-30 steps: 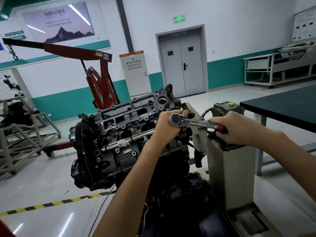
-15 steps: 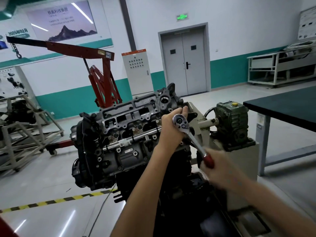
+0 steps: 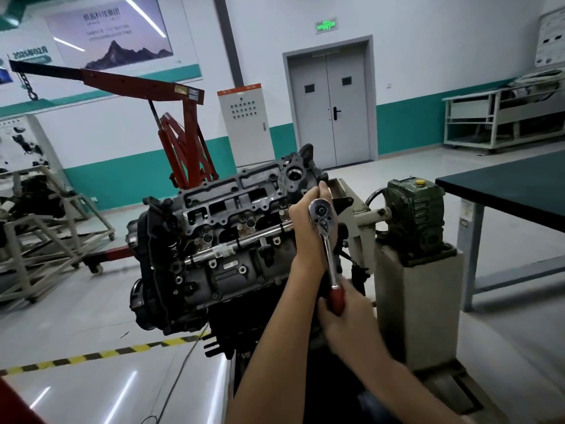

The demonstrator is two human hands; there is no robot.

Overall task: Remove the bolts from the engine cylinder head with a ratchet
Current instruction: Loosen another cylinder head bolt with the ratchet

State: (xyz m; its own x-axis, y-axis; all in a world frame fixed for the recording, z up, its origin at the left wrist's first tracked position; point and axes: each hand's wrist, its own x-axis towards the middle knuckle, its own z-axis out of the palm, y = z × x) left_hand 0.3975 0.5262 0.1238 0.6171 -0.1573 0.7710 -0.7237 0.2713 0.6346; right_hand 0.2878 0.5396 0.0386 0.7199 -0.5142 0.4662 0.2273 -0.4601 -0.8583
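The dark engine with its cylinder head (image 3: 232,209) stands tilted on a stand in the middle. A chrome ratchet (image 3: 324,234) with a red grip points down from its head at the engine's right end. My left hand (image 3: 305,228) wraps around the ratchet's head and holds it against the engine; the socket and the bolt beneath are hidden by that hand. My right hand (image 3: 345,313) grips the red handle low down. A long chrome extension bar (image 3: 238,244) lies across the cylinder head. Several bolts show along the head's edges.
A green gearbox (image 3: 412,215) sits on the grey stand pedestal (image 3: 419,307) right of the engine. A dark-topped table (image 3: 513,185) is at the right, a red engine crane (image 3: 180,142) behind, a metal frame stand (image 3: 52,234) at the left. Yellow-black tape (image 3: 91,356) crosses the floor.
My right hand has swung the ratchet handle from pointing right, level, down to pointing nearly straight down. My left hand has stayed on the ratchet's head.
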